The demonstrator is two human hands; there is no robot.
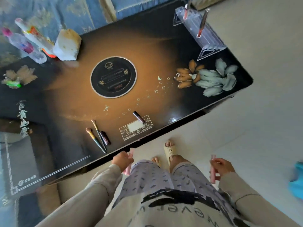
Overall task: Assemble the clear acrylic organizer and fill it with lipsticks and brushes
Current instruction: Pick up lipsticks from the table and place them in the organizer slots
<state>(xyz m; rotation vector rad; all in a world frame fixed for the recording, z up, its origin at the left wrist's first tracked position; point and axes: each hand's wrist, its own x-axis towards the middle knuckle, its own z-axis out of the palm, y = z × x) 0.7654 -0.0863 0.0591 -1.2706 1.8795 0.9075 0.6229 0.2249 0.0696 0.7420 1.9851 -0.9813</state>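
Observation:
The clear acrylic organizer point(200, 31) stands at the table's far right corner with two reddish lipsticks point(202, 22) upright in it. My left hand point(122, 161) grips a pink lipstick tube point(129, 161) just off the table's near edge. My right hand point(223, 167) grips another pink lipstick point(213, 171) over the floor. On the table near the front lie two makeup brushes point(96, 136), a dark lipstick point(105, 138) beside them, and another dark lipstick point(139, 117) on the printed control panel.
The glossy dark table point(68, 102) has a round plate point(114, 77) at its centre. Bottles point(31, 41) and a white block point(67, 45) crowd the far left. A green item point(14, 84) lies at the left. My feet stand on pale floor; a blue object point(297, 179) sits at right.

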